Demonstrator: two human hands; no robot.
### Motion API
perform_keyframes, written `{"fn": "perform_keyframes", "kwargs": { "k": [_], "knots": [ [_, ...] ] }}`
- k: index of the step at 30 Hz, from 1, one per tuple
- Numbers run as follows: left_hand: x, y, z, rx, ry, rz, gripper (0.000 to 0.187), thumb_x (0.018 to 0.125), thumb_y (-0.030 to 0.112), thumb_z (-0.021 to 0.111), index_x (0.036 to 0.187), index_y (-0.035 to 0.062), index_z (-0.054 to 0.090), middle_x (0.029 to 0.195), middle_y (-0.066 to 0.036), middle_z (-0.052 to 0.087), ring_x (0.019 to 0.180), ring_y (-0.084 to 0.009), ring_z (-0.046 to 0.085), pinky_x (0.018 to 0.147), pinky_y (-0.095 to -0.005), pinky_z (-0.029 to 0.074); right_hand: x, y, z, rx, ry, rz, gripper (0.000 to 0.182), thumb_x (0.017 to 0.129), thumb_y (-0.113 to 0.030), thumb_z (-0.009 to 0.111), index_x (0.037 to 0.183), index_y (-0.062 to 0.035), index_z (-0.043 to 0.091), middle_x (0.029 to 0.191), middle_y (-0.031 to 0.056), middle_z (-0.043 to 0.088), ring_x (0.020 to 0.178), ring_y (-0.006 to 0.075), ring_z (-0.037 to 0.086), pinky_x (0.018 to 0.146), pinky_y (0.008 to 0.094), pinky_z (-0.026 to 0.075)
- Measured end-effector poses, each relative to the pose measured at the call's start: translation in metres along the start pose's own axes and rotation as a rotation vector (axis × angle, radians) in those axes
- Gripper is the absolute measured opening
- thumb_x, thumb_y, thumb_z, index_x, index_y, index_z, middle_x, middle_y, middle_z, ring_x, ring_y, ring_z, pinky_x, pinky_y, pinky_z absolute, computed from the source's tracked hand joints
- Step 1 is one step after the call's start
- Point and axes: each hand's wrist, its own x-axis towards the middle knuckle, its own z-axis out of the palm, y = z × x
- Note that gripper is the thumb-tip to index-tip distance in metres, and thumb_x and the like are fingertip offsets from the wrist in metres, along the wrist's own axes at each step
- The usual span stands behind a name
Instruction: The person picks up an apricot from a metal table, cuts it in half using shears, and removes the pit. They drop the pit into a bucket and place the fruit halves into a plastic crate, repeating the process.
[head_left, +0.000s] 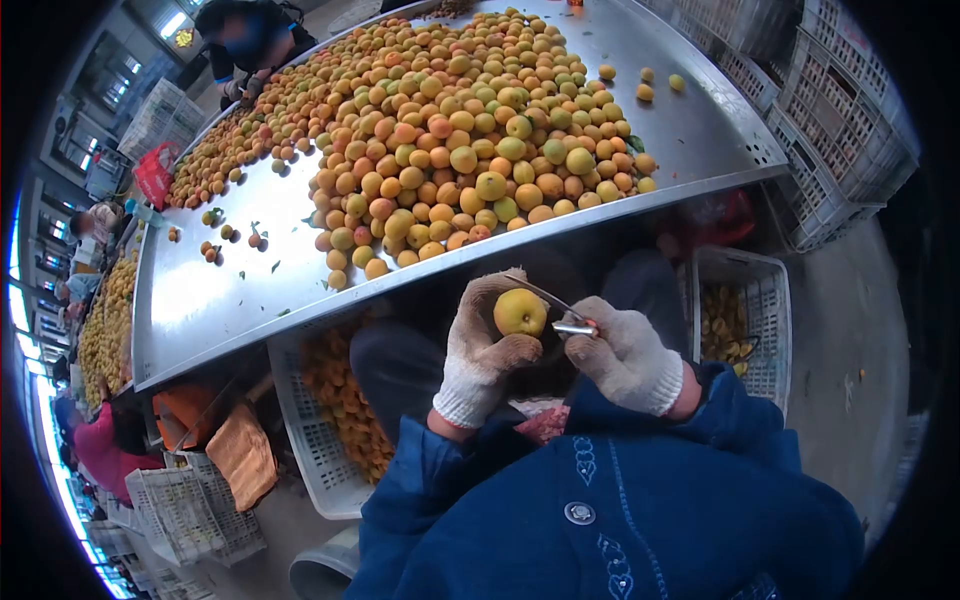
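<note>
My left hand (474, 342), in a soiled white knit glove, is closed around a yellow apricot (520, 313) with its stem end facing up. In my gloved right hand (632, 352) is a small knife (548, 296). Its thin blade reaches across to the upper right side of the fruit, and a silvery part shows between thumb and fingers. Both hands are over my lap, just short of the metal table (225, 318). A large heap of apricots (440, 155) in yellow, orange and green covers much of that table.
At my left stands a white crate (312, 455) of orange fruit pieces; at my right, another crate (781, 330) holds darker pieces. Stacked crates (845, 110) rise beyond the table's right end. A person (255, 45) works across the heap. A grey bucket (325, 568) sits below.
</note>
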Motion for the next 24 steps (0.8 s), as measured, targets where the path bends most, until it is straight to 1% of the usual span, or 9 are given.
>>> {"fn": "perform_keyframes", "kwargs": {
  "k": [2, 5, 9, 11, 12, 13, 17, 18, 24],
  "knots": [
    [-0.005, -0.005, -0.002, 0.030, -0.003, -0.008, 0.078, 0.061, 0.020, 0.091, 0.125, 0.0027, 0.050, 0.126, -0.009, 0.053, 0.115, -0.0191, 0.053, 0.102, -0.0323, 0.042, 0.003, -0.011, 0.001, -0.265, -0.050, 0.061, 0.030, 0.095, -0.032, 0.058, 0.101, -0.0044, 0.052, 0.070, 0.0166, 0.062, 0.067, 0.0353, 0.065, 0.059, 0.0385, 0.050],
    [-0.007, -0.007, -0.004, 0.148, -0.015, 0.058, 0.079, 0.061, 0.016, 0.090, 0.127, -0.0005, 0.050, 0.127, -0.009, 0.052, 0.114, -0.0195, 0.053, 0.102, -0.0328, 0.041, 0.002, -0.003, 0.007, -0.254, -0.015, 0.000, 0.031, 0.094, -0.034, 0.058, 0.101, -0.0042, 0.051, 0.069, 0.0180, 0.062, 0.067, 0.0377, 0.065, 0.058, 0.0407, 0.050],
    [-0.010, -0.002, 0.003, 0.108, -0.024, 0.084, 0.082, 0.064, 0.017, 0.089, 0.132, -0.0039, 0.048, 0.126, -0.010, 0.053, 0.113, -0.0192, 0.054, 0.101, -0.0328, 0.042, 0.002, 0.000, 0.009, -0.292, -0.036, 0.034, 0.030, 0.095, -0.032, 0.057, 0.100, -0.0037, 0.051, 0.070, 0.0181, 0.062, 0.067, 0.0372, 0.065, 0.058, 0.0407, 0.049],
    [-0.013, 0.006, 0.007, 0.066, -0.015, -0.059, 0.080, 0.070, 0.017, 0.086, 0.135, -0.0046, 0.046, 0.125, -0.010, 0.055, 0.114, -0.0196, 0.054, 0.102, -0.0325, 0.041, 0.003, -0.007, 0.009, -0.300, -0.032, 0.060, 0.027, 0.095, -0.030, 0.057, 0.101, -0.0044, 0.052, 0.070, 0.0180, 0.062, 0.068, 0.0377, 0.065, 0.058, 0.0414, 0.049],
    [-0.014, 0.005, 0.004, 0.099, -0.051, -0.060, 0.077, 0.075, 0.018, 0.083, 0.137, -0.0050, 0.044, 0.128, -0.012, 0.054, 0.119, -0.0206, 0.052, 0.104, -0.0325, 0.039, 0.001, 0.000, 0.010, -0.271, -0.021, 0.030, 0.026, 0.095, -0.030, 0.057, 0.101, -0.0049, 0.052, 0.070, 0.0178, 0.062, 0.068, 0.0381, 0.065, 0.059, 0.0417, 0.050],
    [-0.014, -0.007, -0.006, 0.227, -0.087, 0.060, 0.070, 0.080, 0.015, 0.077, 0.138, -0.0047, 0.043, 0.135, -0.013, 0.051, 0.125, -0.0214, 0.048, 0.108, -0.0328, 0.035, -0.001, 0.007, 0.011, -0.245, -0.014, -0.011, 0.025, 0.095, -0.029, 0.057, 0.101, -0.0053, 0.052, 0.070, 0.0176, 0.062, 0.069, 0.0384, 0.065, 0.059, 0.0419, 0.050],
    [-0.022, 0.005, -0.002, 0.192, -0.131, 0.002, 0.057, 0.091, 0.010, 0.062, 0.141, -0.0029, 0.039, 0.142, -0.013, 0.045, 0.131, -0.0202, 0.042, 0.110, -0.0326, 0.031, -0.003, 0.009, 0.014, -0.281, 0.036, 0.054, 0.025, 0.095, -0.030, 0.057, 0.102, -0.0065, 0.052, 0.069, 0.0177, 0.062, 0.068, 0.0392, 0.065, 0.058, 0.0433, 0.050],
    [-0.022, 0.003, -0.006, 0.250, -0.157, 0.014, 0.063, 0.093, 0.026, 0.064, 0.143, -0.0026, 0.037, 0.143, -0.010, 0.042, 0.129, -0.0191, 0.043, 0.109, -0.0326, 0.032, -0.003, 0.009, 0.013, -0.287, 0.037, 0.035, 0.025, 0.095, -0.030, 0.057, 0.102, -0.0065, 0.052, 0.069, 0.0177, 0.062, 0.068, 0.0392, 0.065, 0.058, 0.0433, 0.050],
    [-0.024, -0.001, -0.006, 0.337, -0.145, 0.061, 0.050, 0.094, 0.007, 0.056, 0.140, -0.0035, 0.040, 0.143, -0.014, 0.044, 0.131, -0.0206, 0.042, 0.110, -0.0327, 0.032, -0.003, 0.010, 0.014, -0.275, 0.019, 0.054, 0.021, 0.094, -0.025, 0.058, 0.099, -0.0057, 0.053, 0.069, 0.0173, 0.064, 0.067, 0.0377, 0.065, 0.058, 0.0426, 0.051]
  ]
}}
